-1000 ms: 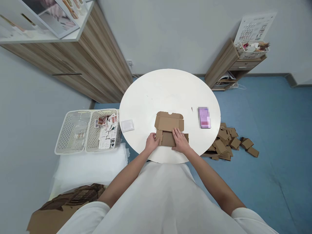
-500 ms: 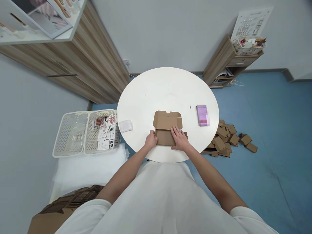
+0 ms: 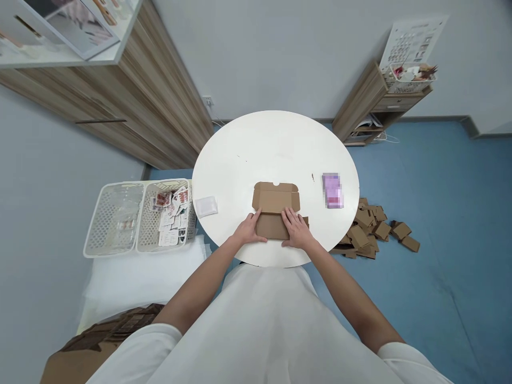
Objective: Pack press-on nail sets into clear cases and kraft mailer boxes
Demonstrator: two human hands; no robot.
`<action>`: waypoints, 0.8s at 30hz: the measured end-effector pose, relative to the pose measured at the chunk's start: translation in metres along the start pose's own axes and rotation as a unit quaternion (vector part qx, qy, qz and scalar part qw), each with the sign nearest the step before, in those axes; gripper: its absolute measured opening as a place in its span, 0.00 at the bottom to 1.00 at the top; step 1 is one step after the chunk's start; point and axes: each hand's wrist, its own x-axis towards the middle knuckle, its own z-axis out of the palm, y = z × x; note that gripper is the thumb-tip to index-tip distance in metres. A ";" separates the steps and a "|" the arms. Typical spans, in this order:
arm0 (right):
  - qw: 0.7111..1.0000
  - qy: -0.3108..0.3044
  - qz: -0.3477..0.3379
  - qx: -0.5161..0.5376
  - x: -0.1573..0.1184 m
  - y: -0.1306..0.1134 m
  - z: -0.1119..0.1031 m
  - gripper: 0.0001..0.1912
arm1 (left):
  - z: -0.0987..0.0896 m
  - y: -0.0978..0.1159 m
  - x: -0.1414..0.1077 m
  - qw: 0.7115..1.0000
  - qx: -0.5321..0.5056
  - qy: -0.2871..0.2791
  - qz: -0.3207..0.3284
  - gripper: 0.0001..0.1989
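An unfolded brown cardboard box lies on the white round table in front of me. Its lid panel, with a notch in the far edge, is spread flat away from me. My left hand spans the left end of the near panel, fingers stretched forward and thumb apart along the near edge. Flat on the right part of that panel rests my right hand, its fingers extended to the crease and its thumb at the near edge. A small side flap sticks out at the right.
A pixelated purple pack lies at the table's right, a clear packet at its left. Folded cardboard boxes are heaped on the floor at right. White baskets with cards and clear packaging stand at left.
My left hand has shifted from gripping the box's left edge to lying across its left end, thumb now spread along the near edge. My right hand stays almost where it was.
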 end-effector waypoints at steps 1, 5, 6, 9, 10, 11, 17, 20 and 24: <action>0.999 0.021 0.016 0.025 -0.005 0.002 -0.001 0.60 | 0.000 0.000 0.002 1.000 -0.005 0.000 -0.001 0.59; 0.938 0.158 0.216 0.220 -0.030 0.013 0.004 0.49 | 0.003 0.001 0.004 1.000 -0.020 -0.002 -0.010 0.60; 0.899 0.175 0.274 0.295 -0.035 0.015 0.007 0.46 | 0.004 0.001 0.004 1.000 -0.023 -0.002 -0.013 0.60; 0.776 0.165 0.355 0.494 -0.041 0.013 0.016 0.39 | 0.004 0.000 0.003 0.999 -0.028 -0.004 -0.022 0.60; 0.752 0.156 0.355 0.533 -0.039 0.011 0.017 0.37 | 0.005 0.000 0.003 0.999 -0.028 -0.004 -0.022 0.60; 0.742 0.147 0.347 0.555 -0.036 0.007 0.018 0.34 | 0.005 0.000 0.004 0.999 -0.028 -0.004 -0.021 0.60; 0.856 0.154 0.309 0.386 -0.011 -0.008 0.014 0.28 | 0.008 0.005 0.007 1.000 -0.018 0.004 -0.017 0.61; 0.883 0.156 0.329 0.297 -0.005 -0.005 0.017 0.25 | 0.009 0.006 0.003 0.999 -0.027 0.016 -0.010 0.60; 0.890 0.146 0.337 0.269 -0.001 0.002 0.021 0.19 | 0.017 -0.001 -0.012 0.994 -0.086 0.062 -0.001 0.50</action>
